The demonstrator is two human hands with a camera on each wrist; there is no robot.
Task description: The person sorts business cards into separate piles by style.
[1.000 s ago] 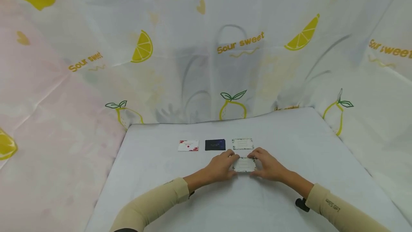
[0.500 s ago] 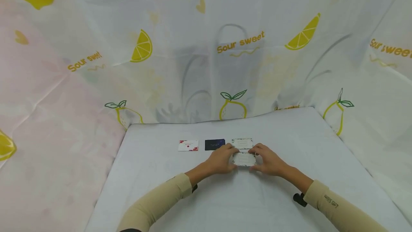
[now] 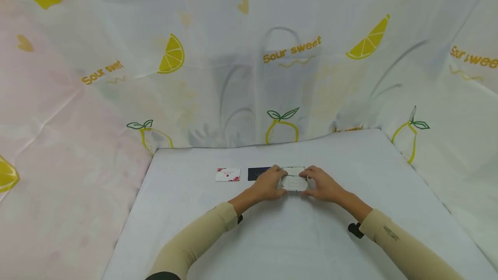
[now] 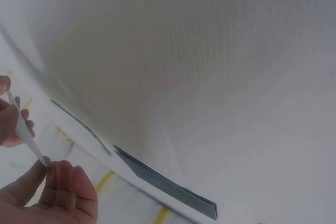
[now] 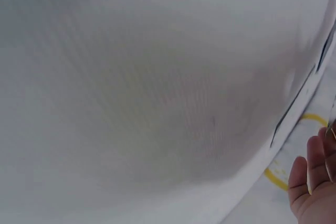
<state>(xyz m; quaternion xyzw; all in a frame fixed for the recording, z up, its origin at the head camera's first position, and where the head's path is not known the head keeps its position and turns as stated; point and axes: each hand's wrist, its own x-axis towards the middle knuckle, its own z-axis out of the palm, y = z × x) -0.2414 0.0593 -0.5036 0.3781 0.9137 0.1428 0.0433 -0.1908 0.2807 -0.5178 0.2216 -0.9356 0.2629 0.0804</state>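
Observation:
A white card with a leafy border [image 3: 294, 184] is pinched between my two hands by its left and right ends. My left hand [image 3: 267, 183] grips the left end, and my right hand [image 3: 324, 184] grips the right end. In the left wrist view the card [image 4: 27, 137] appears edge-on, lifted off the table. Just beyond it lies a matching leafy-bordered card [image 3: 293, 170], its near part covered by the held one. A dark card [image 3: 257, 173], partly hidden by my left hand, lies beside that; in the left wrist view it looks like a small stack [image 4: 165, 184].
Farther left lies a white card with red flowers [image 3: 228, 175], in one row with the dark card. The white-covered table [image 3: 202, 224] ends at a lemon-printed cloth backdrop [image 3: 218, 68] behind and at both sides.
Both hands have carried the leafy-bordered card away from me, up to and partly over the matching card. My left hand now covers part of the dark card. The cards in the row have stayed put.

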